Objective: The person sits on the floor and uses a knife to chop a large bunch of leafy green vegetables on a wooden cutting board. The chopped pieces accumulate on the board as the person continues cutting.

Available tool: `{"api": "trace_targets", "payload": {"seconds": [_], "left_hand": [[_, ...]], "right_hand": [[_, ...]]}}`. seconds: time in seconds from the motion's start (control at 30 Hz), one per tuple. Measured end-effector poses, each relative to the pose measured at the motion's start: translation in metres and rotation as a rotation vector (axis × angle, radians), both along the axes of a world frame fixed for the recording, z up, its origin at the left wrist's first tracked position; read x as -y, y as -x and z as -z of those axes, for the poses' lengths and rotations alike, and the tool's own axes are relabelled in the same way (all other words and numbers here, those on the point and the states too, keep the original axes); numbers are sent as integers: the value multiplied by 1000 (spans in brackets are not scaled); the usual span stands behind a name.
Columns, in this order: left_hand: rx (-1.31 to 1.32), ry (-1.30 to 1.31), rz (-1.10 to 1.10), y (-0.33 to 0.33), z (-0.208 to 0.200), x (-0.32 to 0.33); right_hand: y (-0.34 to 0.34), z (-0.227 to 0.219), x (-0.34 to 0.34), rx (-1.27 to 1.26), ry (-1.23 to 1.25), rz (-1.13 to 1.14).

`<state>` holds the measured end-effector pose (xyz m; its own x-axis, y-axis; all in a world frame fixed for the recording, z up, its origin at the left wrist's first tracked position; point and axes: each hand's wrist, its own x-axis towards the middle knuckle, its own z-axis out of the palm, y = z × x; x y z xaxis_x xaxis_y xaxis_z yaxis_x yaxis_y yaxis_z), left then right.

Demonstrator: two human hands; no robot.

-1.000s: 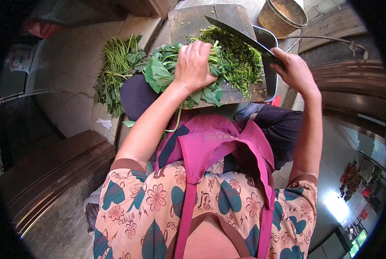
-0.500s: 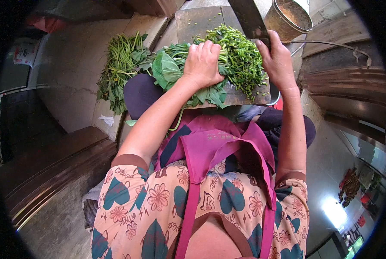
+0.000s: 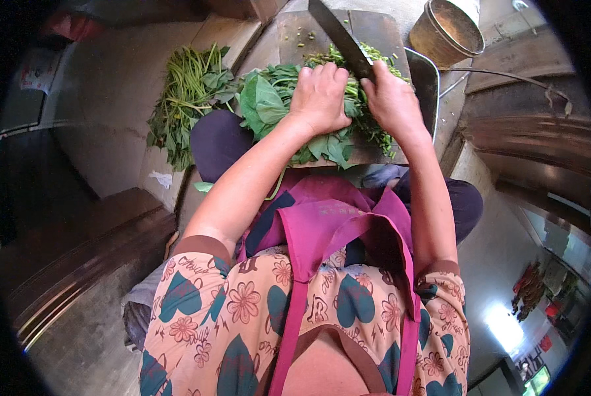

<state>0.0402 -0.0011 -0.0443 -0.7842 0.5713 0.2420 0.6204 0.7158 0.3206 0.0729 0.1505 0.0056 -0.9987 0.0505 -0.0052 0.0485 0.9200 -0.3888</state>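
Note:
My left hand (image 3: 318,99) is closed over a bunch of leafy greens (image 3: 269,99) and presses it onto a wooden cutting board (image 3: 375,28). In my right hand (image 3: 393,105) is the handle of a large dark knife (image 3: 340,36). Its long blade points up and to the left, just beyond the left hand's fingers. Chopped green stems (image 3: 384,59) lie on the board beside and partly under the right hand. The blade's lower part and the cut end of the bunch are partly hidden by my hands.
A heap of uncut greens (image 3: 183,99) lies left of the board, by my knee. A dark basin (image 3: 427,86) shows under the board's right edge. At the far right stands a rusty bucket (image 3: 447,33); a thin rod (image 3: 513,76) extends near it.
My right hand has moved left with the knife, from the board's right side to beside my left hand. The left hand still holds the greens in nearly the same place.

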Motion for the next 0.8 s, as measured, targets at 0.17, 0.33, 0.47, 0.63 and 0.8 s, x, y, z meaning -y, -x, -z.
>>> {"api": "trace_targets", "payload": {"seconds": [0.17, 0.33, 0.47, 0.63, 0.8], "left_hand": [[-7, -18, 14, 0, 4, -2], [19, 16, -9, -1, 8, -3], [-24, 8, -1, 2, 10, -4], [-1, 24, -2, 2, 9, -4], [-39, 7, -6, 3, 13, -5]], "right_hand": [[-19, -9, 1, -209, 39, 74], [-12, 17, -7, 10, -71, 25], [-26, -11, 1, -169, 12, 86], [-16, 24, 3, 1, -68, 50], [-32, -7, -5, -147, 21, 72]]}}
